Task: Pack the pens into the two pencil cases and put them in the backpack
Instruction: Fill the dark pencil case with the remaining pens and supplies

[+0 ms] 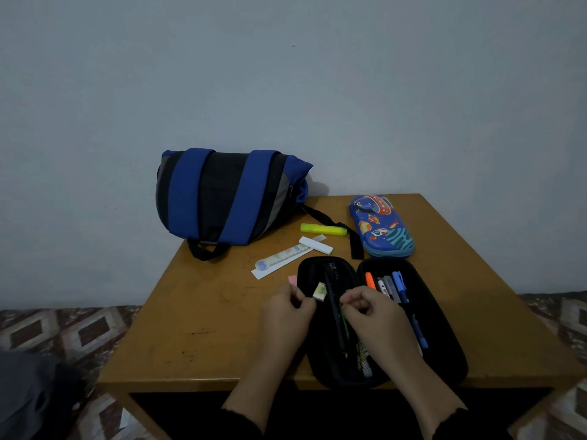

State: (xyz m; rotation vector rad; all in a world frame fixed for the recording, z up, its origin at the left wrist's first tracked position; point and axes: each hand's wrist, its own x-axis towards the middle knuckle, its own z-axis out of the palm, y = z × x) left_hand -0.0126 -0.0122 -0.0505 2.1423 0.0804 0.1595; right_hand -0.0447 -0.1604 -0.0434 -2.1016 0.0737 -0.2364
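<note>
A black pencil case is laid open at the front edge of the worktop, its near end reaching right to that edge. Pens are seen in its right half, and dark pens or pencils in its left half. A small eraser is pinched by the fingers of the left hand over the left half. The fingers of the right hand are curled and pressed together, apparently around something thin; what is pinched cannot be told.

The case could be tipped off the front edge if weight is put on its near end. The eraser could be dropped beside the case if it is released early. The yellow highlighter, round-bodied, could be rolled away by a careless reach. The second, blue patterned pencil case is closed near the far right corner, and a stray strap of the backpack is lying between it and the highlighter, where it could be snagged.

A ruler and a white box are lying mid-worktop. The worktop is brown wood, scuffed, set against a plain pale wall; a patterned floor covering is seen below.
</note>
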